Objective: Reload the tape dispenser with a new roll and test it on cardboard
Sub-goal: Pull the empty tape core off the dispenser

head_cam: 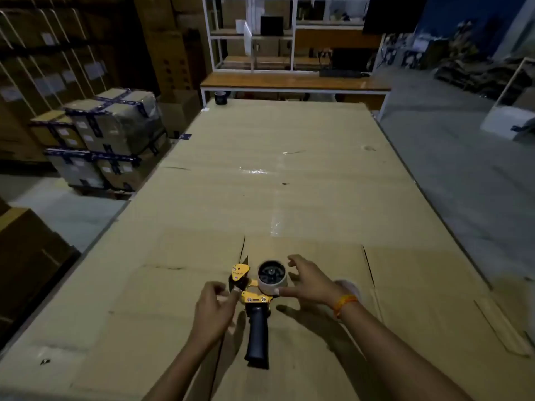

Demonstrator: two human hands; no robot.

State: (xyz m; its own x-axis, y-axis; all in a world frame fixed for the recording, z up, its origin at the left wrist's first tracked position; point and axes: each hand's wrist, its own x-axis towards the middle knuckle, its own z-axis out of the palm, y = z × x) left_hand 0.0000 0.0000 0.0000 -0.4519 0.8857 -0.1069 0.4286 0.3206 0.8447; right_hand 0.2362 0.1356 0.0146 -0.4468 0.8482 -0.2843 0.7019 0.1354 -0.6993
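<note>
A yellow tape dispenser [254,298] with a black handle lies flat on the cardboard sheet [289,175], near its front edge. A tape roll [272,276] sits on the dispenser's hub. My left hand [215,306] pinches at the dispenser's front end by the yellow flap, seemingly on the tape's loose end. My right hand [311,280] hovers with fingers spread just right of the roll; its thumb touches the roll's lower edge. Behind my right wrist a second clear roll [351,286] is partly hidden.
A dark tape roll [222,97] stands at the cardboard's far left corner. Shiny tape strips [276,218] run along the sheet's middle. Wrapped cartons [107,134] are stacked on the floor to the left. A wooden bench with shelves [295,82] stands beyond the far edge.
</note>
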